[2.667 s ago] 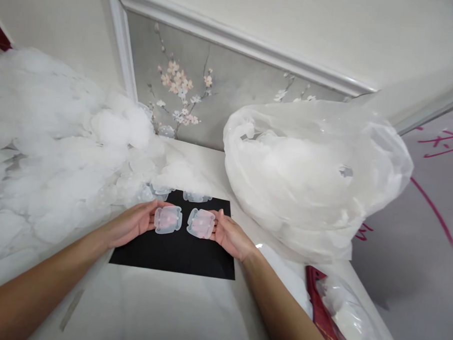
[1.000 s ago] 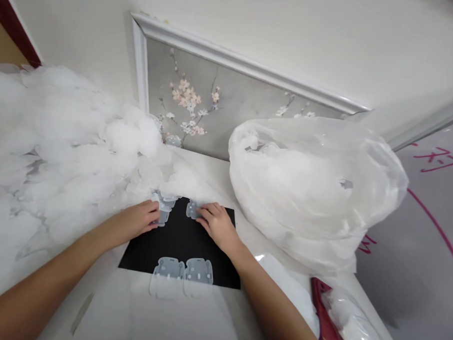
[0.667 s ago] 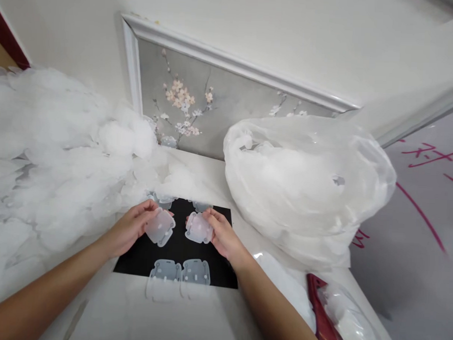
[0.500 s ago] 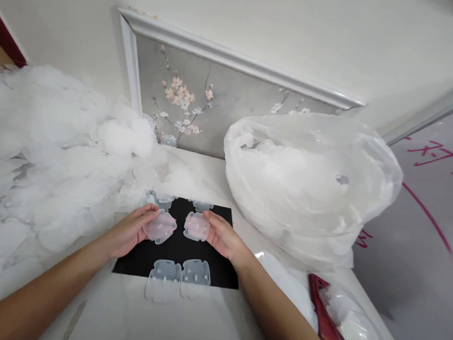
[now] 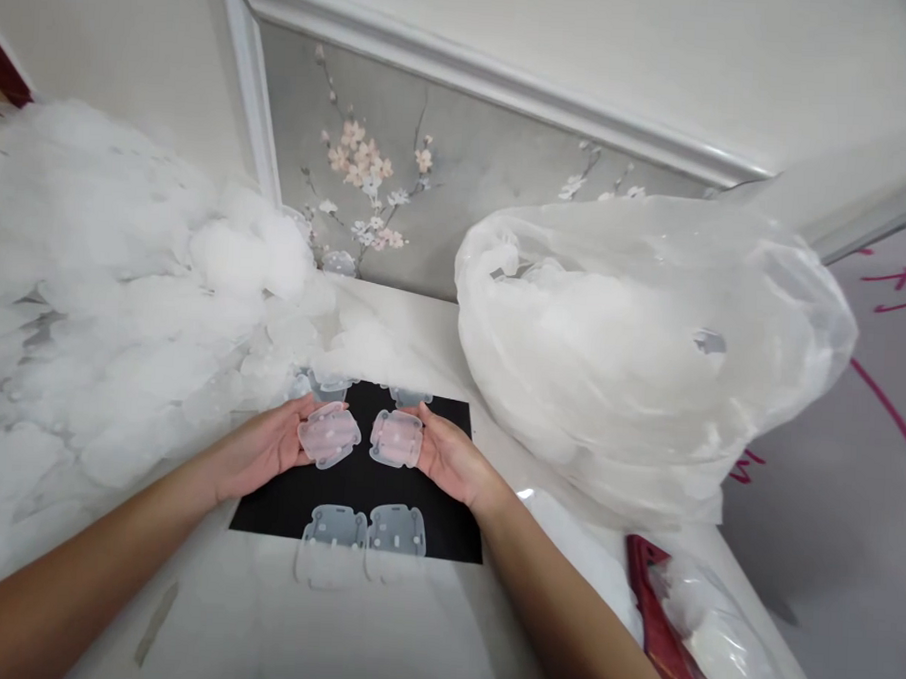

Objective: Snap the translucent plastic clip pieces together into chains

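My left hand (image 5: 272,447) holds a translucent plastic piece (image 5: 330,435) with rounded, notched edges, its fingers behind the piece. A similar translucent piece (image 5: 396,439) is gripped at its right side by my right hand (image 5: 448,454), the fingers showing pink through it. Both are above a black mat (image 5: 357,485). Two more such pieces, one on the left (image 5: 333,544) and one on the right (image 5: 396,542), lie side by side across the mat's near edge. Along its far edge are further pieces (image 5: 411,397), partly hidden by my hands.
A large heap of translucent pieces (image 5: 110,295) covers the left side of the white table (image 5: 260,621). On the right stands a big clear plastic bag (image 5: 608,386) filled with white pieces. A dark red object (image 5: 655,609) and a smaller bag (image 5: 725,642) lie near the right edge. A framed flower picture (image 5: 460,170) stands behind.
The piece in my left hand has turned and tilted. My right hand's piece has tilted slightly. The whole view has shifted a little as the camera moved.
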{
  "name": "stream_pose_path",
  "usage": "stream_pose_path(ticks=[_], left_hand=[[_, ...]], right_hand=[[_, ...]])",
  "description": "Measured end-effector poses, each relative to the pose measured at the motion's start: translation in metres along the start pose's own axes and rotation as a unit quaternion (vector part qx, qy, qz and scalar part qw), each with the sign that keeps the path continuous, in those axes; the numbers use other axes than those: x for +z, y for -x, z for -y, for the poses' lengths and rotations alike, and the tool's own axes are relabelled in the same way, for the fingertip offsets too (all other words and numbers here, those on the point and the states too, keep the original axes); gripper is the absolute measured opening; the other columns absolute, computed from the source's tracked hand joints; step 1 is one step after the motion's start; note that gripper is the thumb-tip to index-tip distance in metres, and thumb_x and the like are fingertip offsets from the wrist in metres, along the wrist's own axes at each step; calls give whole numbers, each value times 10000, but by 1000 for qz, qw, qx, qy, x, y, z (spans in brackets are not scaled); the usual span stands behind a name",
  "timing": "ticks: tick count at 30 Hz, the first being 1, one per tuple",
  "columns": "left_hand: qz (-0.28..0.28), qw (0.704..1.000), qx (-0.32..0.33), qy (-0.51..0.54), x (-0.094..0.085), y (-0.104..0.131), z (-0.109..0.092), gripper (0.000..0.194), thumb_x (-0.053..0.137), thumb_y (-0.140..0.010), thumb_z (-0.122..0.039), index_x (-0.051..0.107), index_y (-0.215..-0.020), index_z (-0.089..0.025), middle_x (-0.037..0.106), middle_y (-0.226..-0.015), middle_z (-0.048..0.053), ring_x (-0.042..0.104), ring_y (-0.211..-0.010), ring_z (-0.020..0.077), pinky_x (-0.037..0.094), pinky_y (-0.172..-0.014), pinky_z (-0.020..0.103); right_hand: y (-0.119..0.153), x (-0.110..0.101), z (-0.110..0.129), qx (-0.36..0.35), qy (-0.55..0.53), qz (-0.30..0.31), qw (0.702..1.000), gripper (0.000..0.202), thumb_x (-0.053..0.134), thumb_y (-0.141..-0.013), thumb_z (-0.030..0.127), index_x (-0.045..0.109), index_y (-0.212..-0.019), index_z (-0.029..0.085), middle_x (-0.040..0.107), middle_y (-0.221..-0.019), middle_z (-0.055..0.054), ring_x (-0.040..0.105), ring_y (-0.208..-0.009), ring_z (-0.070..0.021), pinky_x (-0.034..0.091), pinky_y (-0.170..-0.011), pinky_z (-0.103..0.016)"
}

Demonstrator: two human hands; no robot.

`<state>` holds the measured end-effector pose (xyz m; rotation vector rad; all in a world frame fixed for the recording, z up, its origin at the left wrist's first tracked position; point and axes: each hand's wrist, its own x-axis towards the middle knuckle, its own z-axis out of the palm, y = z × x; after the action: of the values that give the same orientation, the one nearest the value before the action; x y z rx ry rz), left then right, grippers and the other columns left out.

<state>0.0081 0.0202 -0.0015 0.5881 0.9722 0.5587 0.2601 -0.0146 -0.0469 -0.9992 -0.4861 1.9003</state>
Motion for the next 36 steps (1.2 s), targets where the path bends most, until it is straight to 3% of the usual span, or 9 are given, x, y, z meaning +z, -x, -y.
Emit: stream_pose_path(ticks=[9, 13, 18, 22, 26, 29, 32, 34, 36], left_hand=[[45, 999, -7, -20, -4, -2, 0, 537, 441, -958, -505, 548, -1348, -152, 700, -1258, 120, 590, -1249, 274, 435, -1100, 429], [76, 992, 82, -63, -6, 0, 1, 584, 424, -934, -584, 590, -1331, -189, 645, -1349, 103, 492, -1344, 312, 366, -1140, 508], [147, 934, 208, -248, -4, 11, 1, 607, 319, -946, -643, 735, -1153, -253, 634, -1368, 54, 420, -1396, 323, 212, -1203, 539], [79, 891, 256, -365, -5, 11, 2, 440, 426, -954, -550, 707, -1175, -294, 671, -1317, 35, 519, -1316, 289, 329, -1149, 508], [25, 800, 309, -513, -10, 4, 4, 293, 522, -941, -449, 697, -1119, -295, 672, -1248, 33, 590, -1187, 241, 444, -1044, 422], [49, 710, 363, -601, -15, 0, 8, 235, 504, -961, -362, 716, -999, -269, 662, -1121, 45, 602, -1058, 215, 487, -930, 366], [87, 629, 408, -656, -17, -4, 15, 248, 470, -974, -264, 710, -922, -240, 629, -1010, 58, 569, -936, 201, 479, -804, 321], [89, 600, 419, -676, -16, -7, 19, 224, 483, -965, -231, 690, -879, -218, 608, -967, 60, 543, -886, 198, 457, -754, 308], [78, 588, 418, -688, -13, -8, 21, 197, 512, -949, -211, 662, -821, -200, 592, -932, 53, 531, -863, 196, 439, -755, 316]], right_hand=[[0, 2, 1, -5, 24, 7, 1000, 415, 689, -824, 527, 699, -1015, 158, 750, -1018, -96, 711, -965, -229, 513, -962, -419], [8, 7, 10, -68, 68, 45, 994, 487, 637, -813, 630, 712, -1013, 192, 742, -1084, -94, 677, -1067, -255, 457, -1035, -460], [19, 12, 22, -171, 183, 119, 961, 579, 424, -886, 708, 728, -807, 222, 746, -1083, -81, 620, -1181, -257, 357, -1122, -473], [15, 7, 20, -205, 258, 30, 944, 488, 508, -874, 664, 710, -855, 220, 751, -974, -72, 673, -1028, -243, 445, -1019, -462], [10, 2, 17, -238, 434, -12, 869, 282, 674, -830, 497, 727, -870, 223, 688, -887, -40, 643, -837, -197, 504, -825, -371], [9, 0, 13, -287, 547, 19, 787, 119, 688, -852, 347, 750, -827, 249, 621, -866, -25, 603, -807, -177, 487, -753, -333], [6, 0, 7, -330, 625, 43, 706, 91, 688, -861, 230, 748, -796, 250, 608, -851, -26, 589, -846, -183, 463, -790, -346], [4, 0, 4, -351, 664, 48, 659, 91, 700, -849, 186, 740, -782, 232, 613, -839, -30, 581, -847, -188, 441, -810, -363], [4, 1, 4, -360, 683, 47, 633, 106, 689, -853, 158, 733, -776, 217, 622, -837, -35, 576, -846, -192, 426, -815, -373]])
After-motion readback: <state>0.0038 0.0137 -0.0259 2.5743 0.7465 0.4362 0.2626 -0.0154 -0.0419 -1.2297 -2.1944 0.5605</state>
